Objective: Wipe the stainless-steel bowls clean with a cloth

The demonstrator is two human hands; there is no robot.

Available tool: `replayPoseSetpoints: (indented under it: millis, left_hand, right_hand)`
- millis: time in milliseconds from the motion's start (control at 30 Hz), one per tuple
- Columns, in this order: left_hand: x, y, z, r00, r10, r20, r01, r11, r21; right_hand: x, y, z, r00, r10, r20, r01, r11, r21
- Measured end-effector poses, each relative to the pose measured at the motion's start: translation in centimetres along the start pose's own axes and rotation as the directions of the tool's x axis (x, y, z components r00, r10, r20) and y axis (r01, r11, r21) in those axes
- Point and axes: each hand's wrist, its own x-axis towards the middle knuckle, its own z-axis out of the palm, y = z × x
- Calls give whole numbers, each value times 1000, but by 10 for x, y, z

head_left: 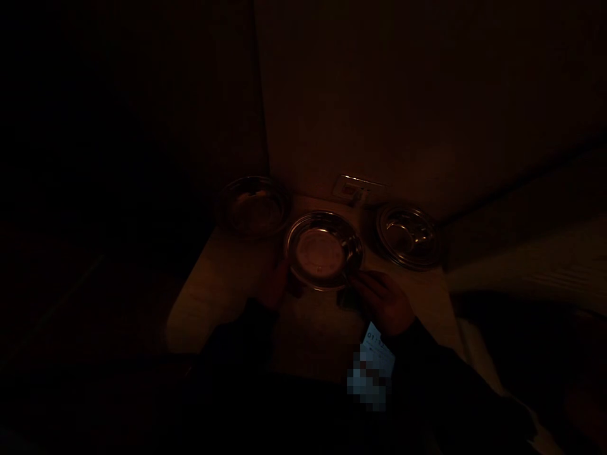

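A shiny round metal dish (322,253) with a wide rim sits in the middle of the small table, between my hands. My left hand (274,283) is at its lower left rim, very dim, with its fingers closed against the edge. From the lower right, my right hand (386,304) pinches the rim with thumb and fingers. A small dark patch (349,299) below the right fingertips is too dim to name. Beyond my left hand stands a second metal dish (256,208), and to the right lies a stack of metal dishes (410,237).
The pale wooden tabletop (203,303) ends at a left edge and backs onto a wall. On the wall is a socket plate (358,188) with something plugged in. A lit phone screen (374,363) glows beside my right wrist. The room is very dark.
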Motion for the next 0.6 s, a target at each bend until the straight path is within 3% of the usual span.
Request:
replayPoseSetpoints:
  millis: [200,333,600]
  left_hand:
    - [-7,0,9,999,-16,35,19,998,-68]
    - [-12,0,14,1000,-8,6,9,997,-81]
    - [-16,-12,21,999,-1,-55,-8,987,-159]
  right_hand:
    - [0,-20,8,998,33,-56,-32,999,4]
    - [2,-36,10,1000,5,-14,-5,1000,7]
    - [0,-28,6,999,21,-38,-22,999,-24]
